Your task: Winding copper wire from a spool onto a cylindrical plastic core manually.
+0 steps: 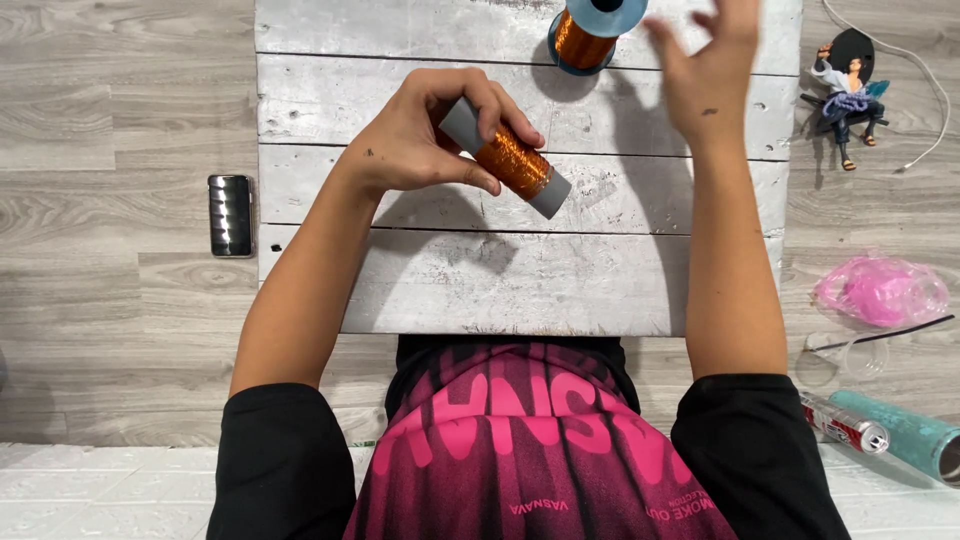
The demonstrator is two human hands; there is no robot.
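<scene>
Copper-coloured wire is wound around the middle of a grey tube (507, 160), which the left hand (420, 135) holds above a whitewashed wooden board (450, 280). The fingers of that hand are curled over the tube's upper end, with the thumb pressing from below, so the tube is gripped firmly. It lies tilted, its free grey end pointing down and to the right, and it casts a shadow on the planks beneath.

The right hand (705, 70) is raised over the far right part of the board with its fingers spread and loose, holding nothing that can be seen; it is blurred, and its fingertips reach the top edge of the view. Just to its left, near the far edge of the board, stands a blue spool (590, 30) carrying more of the same copper wire, apart from both hands.

A dark phone (230, 215) lies on the grey wood-look floor (110, 120) to the left of the board. On the right side stands a small figurine (848, 90) with a white cable (925, 80) looping past it. Nearer the person on that side lie a pink plastic bag (880, 292), a teal cylinder (905, 432) and a smaller silver and red tube (845, 425). The person wears a black and pink shirt (520, 440).
</scene>
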